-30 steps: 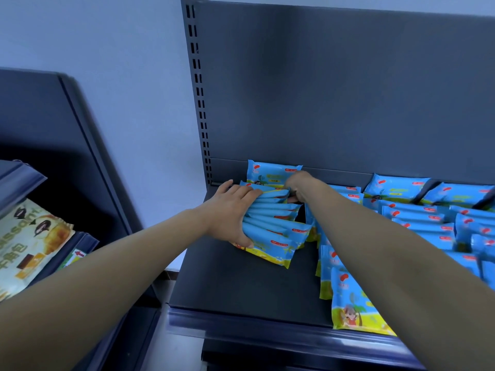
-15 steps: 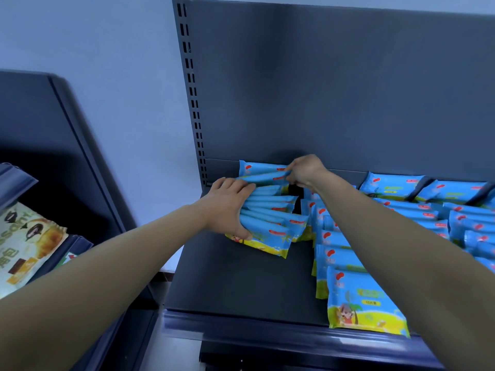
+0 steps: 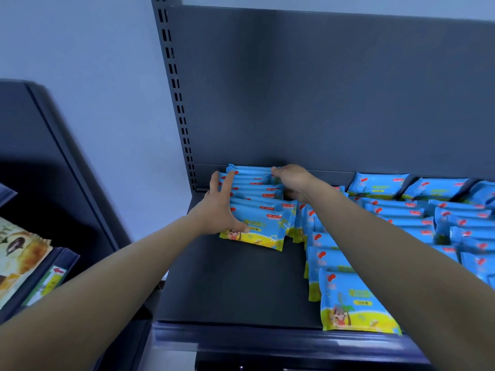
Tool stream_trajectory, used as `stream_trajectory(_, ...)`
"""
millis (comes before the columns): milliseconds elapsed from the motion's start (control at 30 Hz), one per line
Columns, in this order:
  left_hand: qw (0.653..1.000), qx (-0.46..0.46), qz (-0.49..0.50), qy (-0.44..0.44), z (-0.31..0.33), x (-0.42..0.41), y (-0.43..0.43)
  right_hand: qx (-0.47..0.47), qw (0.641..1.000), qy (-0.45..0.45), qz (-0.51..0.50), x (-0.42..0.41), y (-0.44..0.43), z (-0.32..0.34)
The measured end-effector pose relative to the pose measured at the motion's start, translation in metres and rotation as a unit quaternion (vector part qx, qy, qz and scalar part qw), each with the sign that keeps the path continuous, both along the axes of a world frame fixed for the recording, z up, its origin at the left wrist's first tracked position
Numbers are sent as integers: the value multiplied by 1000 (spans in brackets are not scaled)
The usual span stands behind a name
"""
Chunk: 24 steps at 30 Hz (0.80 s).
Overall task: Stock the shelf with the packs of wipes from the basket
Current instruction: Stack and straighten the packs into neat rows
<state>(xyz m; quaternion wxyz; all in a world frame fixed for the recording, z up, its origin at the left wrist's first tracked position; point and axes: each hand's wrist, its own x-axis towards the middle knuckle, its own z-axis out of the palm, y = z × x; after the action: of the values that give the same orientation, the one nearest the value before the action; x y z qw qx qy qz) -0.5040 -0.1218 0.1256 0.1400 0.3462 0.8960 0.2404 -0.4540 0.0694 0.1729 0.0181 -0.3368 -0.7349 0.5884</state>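
Spread flat, the left hand (image 3: 218,210) braces the left end of the wipe packs (image 3: 254,210) at the shelf's (image 3: 227,285) far left while the right hand (image 3: 292,182) pinches a far pack; releasing early could topple the leaning row.

Pale blue wall (image 3: 101,84) behind, cool even light. Dark grey back panel (image 3: 321,89) rises beside a slotted upright (image 3: 175,84). A second dark unit (image 3: 40,145) stands left.

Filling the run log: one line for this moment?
left hand: steadying wipes row | right hand: at row's back | shelf: partly stocked
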Motion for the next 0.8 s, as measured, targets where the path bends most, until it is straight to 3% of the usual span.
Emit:
stream_trajectory(167,999,46,3,-3,-6,3,-2,81,995,-39,-33,0,-1,-3)
stream_trajectory(400,993,120,1,-11,-12,16,4,-115,985,65,-111,4,-18,-7)
stream_trajectory(500,988,153,12,19,-15,23,5,-147,977,98,-117,4,-12,-2)
stream_trajectory(700,999,31,-21,21,-11,22,3,-92,992,49,-67,-2,-11,-5)
stream_trajectory(800,998,56,11,34,-12,22,3,-69,994,49,-63,0,-13,-2)
